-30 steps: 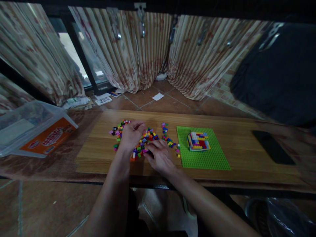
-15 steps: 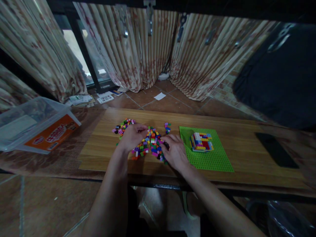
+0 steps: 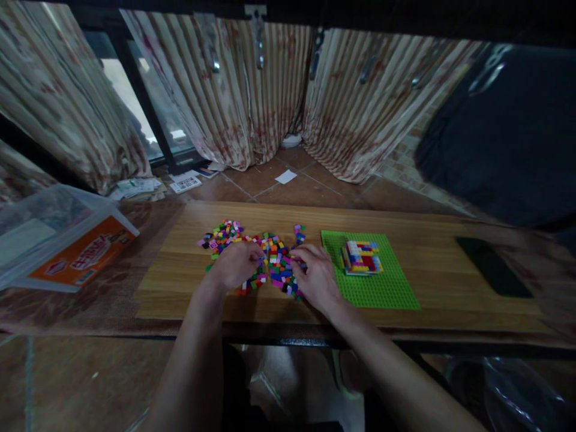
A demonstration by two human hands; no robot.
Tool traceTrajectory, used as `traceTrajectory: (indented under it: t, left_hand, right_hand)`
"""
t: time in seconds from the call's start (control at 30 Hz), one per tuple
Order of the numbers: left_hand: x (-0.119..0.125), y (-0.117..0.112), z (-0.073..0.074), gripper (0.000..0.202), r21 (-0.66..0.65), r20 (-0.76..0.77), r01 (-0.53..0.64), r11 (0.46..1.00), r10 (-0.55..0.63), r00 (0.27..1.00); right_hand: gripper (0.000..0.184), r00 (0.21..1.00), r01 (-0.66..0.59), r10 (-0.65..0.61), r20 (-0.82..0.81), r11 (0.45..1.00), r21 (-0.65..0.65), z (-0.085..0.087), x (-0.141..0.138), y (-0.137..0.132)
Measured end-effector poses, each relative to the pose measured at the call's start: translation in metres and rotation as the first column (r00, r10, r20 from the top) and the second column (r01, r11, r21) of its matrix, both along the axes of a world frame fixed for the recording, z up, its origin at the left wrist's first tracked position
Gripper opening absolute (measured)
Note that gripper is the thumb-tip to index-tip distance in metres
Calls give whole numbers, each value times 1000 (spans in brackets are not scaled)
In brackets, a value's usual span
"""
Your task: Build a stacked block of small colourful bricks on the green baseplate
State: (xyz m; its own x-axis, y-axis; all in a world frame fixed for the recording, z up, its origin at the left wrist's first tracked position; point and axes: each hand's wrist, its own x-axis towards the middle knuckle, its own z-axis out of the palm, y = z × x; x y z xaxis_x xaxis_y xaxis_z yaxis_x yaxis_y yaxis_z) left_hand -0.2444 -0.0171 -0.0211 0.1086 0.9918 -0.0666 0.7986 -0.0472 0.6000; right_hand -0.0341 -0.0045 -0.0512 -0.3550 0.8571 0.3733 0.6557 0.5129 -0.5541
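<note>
Loose toy building bricks (image 3: 282, 273) in many colours lie in a spread pile on the wooden board. My left hand (image 3: 236, 264) is at the pile's left part, its fingers curled in among the bricks; whatever they hold is hidden. At the pile's right edge my right hand (image 3: 317, 275) has its fingers bent towards the thumb, with small bricks at the fingertips; I cannot make out what is between them. Just right of that hand lies a green baseplate (image 3: 390, 285), bearing a small hollow brick structure (image 3: 354, 264) in white, yellow, red and blue layers.
A clear plastic box (image 3: 85, 210) with an orange label stands at the left. Towards the right end of the wooden board (image 3: 432, 270) lies a dark flat object (image 3: 492, 267). Papers (image 3: 139, 188) and striped curtains (image 3: 243, 90) are beyond the board.
My left hand has moved down and nearer, deeper into the pile, its fingers more curled. My right hand stays at the pile's right edge. The whole view has shifted slightly.
</note>
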Motion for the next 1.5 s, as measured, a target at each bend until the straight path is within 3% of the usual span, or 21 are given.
traceTrajectory:
  t: [0.07,0.17,0.37,0.47,0.67,0.73,0.87,1.0,1.1,1.23,1.5]
  left_hand:
    - [0,1,3,19,19,71,3,1000,-5,997]
    - [4,0,13,17,19,345,-11,1000,4,939]
    - [34,-2,25,31,-129,782,7,992,97,616]
    - [51,-2,25,33,-185,853,70,980,125,506]
    - [76,2,22,42,-265,901,128,956,198,387]
    - [82,3,20,42,-279,899,145,949,205,387]
    - [93,6,18,40,-329,852,129,936,235,469]
    - [97,7,19,44,-368,792,61,928,278,544]
    - [98,8,19,46,-377,765,29,926,294,574]
    - [99,10,20,48,-370,745,17,929,286,603]
    - [97,12,13,47,-350,717,12,937,259,647]
  right_hand:
    - [17,998,-2,1,-65,1000,-8,6,1,-1]
    - [17,970,-59,45,-240,997,-50,16,1,-4]
    - [24,831,-210,114,-544,971,-118,32,4,-13]
    - [18,808,-195,97,-581,975,-107,36,9,-14]
    - [13,821,-150,64,-568,983,-107,43,25,-13]
    - [13,840,-135,65,-538,987,-92,46,33,-13]
    - [17,862,-43,-8,-506,995,-88,49,63,-4]
    - [21,802,177,-279,-528,955,-236,46,113,14]
    - [19,831,310,-385,-400,919,-242,42,146,23]
    - [16,895,302,-357,-267,926,-227,40,161,22]
    - [22,958,211,-240,-155,960,-183,39,155,18]
